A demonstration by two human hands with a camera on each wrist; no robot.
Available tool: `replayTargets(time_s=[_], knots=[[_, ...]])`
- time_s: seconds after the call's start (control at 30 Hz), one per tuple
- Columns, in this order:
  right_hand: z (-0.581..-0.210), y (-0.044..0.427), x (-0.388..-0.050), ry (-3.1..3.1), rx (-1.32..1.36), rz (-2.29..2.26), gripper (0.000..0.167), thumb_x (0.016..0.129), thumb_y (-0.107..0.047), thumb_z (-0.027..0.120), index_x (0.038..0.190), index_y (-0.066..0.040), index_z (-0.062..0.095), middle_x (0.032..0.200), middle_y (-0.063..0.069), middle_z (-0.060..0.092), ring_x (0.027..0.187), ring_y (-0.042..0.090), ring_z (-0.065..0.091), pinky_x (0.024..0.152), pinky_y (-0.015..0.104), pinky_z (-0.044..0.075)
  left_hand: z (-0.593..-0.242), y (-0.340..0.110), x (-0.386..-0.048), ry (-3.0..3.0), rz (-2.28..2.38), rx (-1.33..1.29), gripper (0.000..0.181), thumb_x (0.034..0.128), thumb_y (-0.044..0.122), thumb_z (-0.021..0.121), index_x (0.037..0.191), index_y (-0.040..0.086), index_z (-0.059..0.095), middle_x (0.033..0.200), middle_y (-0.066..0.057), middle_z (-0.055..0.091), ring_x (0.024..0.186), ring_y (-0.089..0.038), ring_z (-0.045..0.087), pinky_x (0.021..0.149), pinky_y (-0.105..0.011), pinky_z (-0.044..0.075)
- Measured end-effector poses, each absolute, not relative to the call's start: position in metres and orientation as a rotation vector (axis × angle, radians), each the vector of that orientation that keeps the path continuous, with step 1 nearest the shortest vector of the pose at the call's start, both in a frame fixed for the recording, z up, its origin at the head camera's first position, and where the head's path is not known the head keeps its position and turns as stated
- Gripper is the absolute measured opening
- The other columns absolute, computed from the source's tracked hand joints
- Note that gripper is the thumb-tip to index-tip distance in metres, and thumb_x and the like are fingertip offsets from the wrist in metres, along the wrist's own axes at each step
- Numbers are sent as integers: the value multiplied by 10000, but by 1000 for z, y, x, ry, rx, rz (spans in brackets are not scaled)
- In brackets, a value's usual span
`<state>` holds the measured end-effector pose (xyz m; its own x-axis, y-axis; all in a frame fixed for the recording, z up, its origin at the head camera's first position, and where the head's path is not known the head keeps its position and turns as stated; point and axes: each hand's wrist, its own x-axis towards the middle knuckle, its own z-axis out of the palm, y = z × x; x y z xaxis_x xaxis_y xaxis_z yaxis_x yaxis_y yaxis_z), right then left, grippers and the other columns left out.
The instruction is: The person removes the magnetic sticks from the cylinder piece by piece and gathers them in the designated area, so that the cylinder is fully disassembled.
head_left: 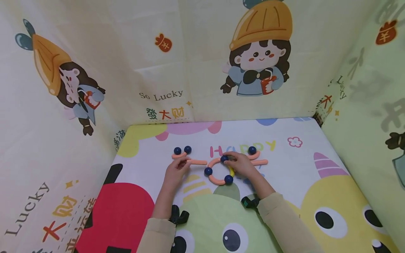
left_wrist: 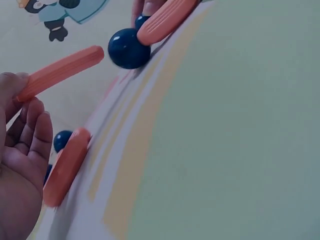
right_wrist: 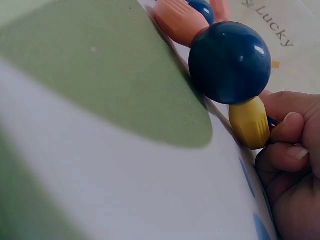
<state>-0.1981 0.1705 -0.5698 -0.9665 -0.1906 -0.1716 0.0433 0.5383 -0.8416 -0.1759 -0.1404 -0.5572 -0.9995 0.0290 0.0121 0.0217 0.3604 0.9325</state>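
Note:
My left hand [head_left: 176, 171] pinches one end of a straight salmon-pink rod [head_left: 197, 162] between thumb and fingers. In the left wrist view the rod [left_wrist: 62, 72] is raised, its free end just short of a dark blue ball [left_wrist: 129, 48]. That ball belongs to a ring of curved pink rods [head_left: 216, 181], a curved yellow rod [head_left: 232, 171] and blue balls joined together on the table. My right hand [head_left: 242, 165] grips the ring's top blue ball [head_left: 224, 159]. Its fingers lie beside the yellow rod [right_wrist: 250, 124] in the right wrist view and mostly hide that ball.
Left of the ring lies a curved pink rod [head_left: 179, 155] with two blue balls [head_left: 187, 150]. Right of it are another curved rod [head_left: 255, 156] with one ball [head_left: 252, 150] and a straight rod [head_left: 261, 162]. Printed cloth walls [head_left: 196, 70] border the table.

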Motion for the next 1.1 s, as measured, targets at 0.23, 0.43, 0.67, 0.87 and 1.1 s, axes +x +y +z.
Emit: replayTargets(time_s=[0.23,0.43,0.67,0.87,1.1], knots=[[-570,171,-197,2533,-99,-1403,359,933,-399,673,1287,-355,629,783,43,620,551,207,553,528,316,468,-558,-167,-168,2565,1671,107,454,867,550,684,1237,289,673,1247,136,676,1023,-113,662,881,-250,497],[-571,170,-196,2530,-87,-1407,348,932,-414,671,1275,-378,627,843,46,638,563,218,565,536,317,473,-561,-186,-159,2640,1482,-21,450,831,608,696,1191,338,681,1083,71,671,996,-168,597,859,-332,514],[-572,169,-196,2523,-87,-1414,357,930,-413,674,1281,-367,628,828,50,626,560,212,563,532,315,474,-567,-197,-157,2643,1389,-53,350,832,623,688,1113,415,680,1004,63,655,946,-181,587,776,-314,519],[-572,169,-196,2510,-68,-1431,341,930,-397,679,1268,-376,634,845,53,627,566,217,561,541,314,475,-568,-202,-157,2626,1342,8,265,851,568,703,1059,406,680,915,33,627,875,-203,583,732,-330,507],[-572,168,-196,2514,-62,-1448,337,932,-370,684,1265,-386,638,900,43,660,554,205,557,543,316,485,-566,-203,-156,2752,1216,184,261,898,410,718,1137,324,659,920,56,589,852,-163,552,762,-310,491]])
